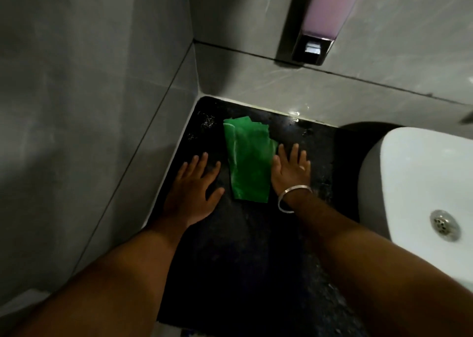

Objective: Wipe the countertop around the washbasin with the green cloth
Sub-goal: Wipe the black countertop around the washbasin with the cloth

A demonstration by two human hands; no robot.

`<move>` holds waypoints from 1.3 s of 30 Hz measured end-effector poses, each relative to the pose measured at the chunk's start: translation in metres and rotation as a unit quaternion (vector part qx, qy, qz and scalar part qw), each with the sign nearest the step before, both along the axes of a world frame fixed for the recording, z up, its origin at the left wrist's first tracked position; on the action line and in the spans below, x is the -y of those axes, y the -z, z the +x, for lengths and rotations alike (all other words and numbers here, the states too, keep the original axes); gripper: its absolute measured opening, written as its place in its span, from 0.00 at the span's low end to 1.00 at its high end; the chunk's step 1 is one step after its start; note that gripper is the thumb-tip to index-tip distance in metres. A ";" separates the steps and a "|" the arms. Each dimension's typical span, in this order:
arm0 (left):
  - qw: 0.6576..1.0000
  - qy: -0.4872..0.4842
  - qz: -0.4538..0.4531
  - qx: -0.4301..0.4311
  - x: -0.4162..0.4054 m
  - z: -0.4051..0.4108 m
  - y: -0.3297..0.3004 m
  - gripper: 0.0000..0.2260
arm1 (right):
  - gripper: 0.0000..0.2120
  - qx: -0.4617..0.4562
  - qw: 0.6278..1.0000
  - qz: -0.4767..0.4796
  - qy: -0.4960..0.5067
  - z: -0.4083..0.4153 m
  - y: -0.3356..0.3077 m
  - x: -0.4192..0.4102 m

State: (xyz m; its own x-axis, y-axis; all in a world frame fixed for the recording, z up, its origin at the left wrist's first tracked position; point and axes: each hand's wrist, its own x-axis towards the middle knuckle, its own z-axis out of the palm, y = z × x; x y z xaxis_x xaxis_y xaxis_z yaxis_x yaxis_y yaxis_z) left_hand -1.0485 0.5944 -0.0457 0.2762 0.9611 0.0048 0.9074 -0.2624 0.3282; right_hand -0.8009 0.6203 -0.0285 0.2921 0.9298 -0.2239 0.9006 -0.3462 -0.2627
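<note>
Green cloth (248, 162) flat on black countertop (243, 247), hands (both empty) flanking it

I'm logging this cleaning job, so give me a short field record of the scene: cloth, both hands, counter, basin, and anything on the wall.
cloth: green cloth lying flat on the counter, not gripped
left hand: open, palm down, left of the cloth
right hand: open, palm down, at the cloth's right edge; bangle on wrist
countertop: black, wet specks near the back corner
washbasin: white, at right
wall: soap dispenser
</note>
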 end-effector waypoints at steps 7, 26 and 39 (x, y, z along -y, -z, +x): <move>0.990 0.003 -0.011 0.138 -0.062 0.105 -0.030 0.28 | 0.26 0.039 0.997 0.048 -0.049 0.007 0.016 0.005; 0.986 -0.146 -0.036 -0.071 -0.007 0.021 -0.007 0.32 | 0.29 0.057 0.996 0.055 -0.039 0.002 0.018 0.007; 0.992 -0.111 -0.031 -0.058 -0.050 0.037 -0.013 0.31 | 0.30 0.069 0.995 0.055 -0.052 0.002 0.015 0.010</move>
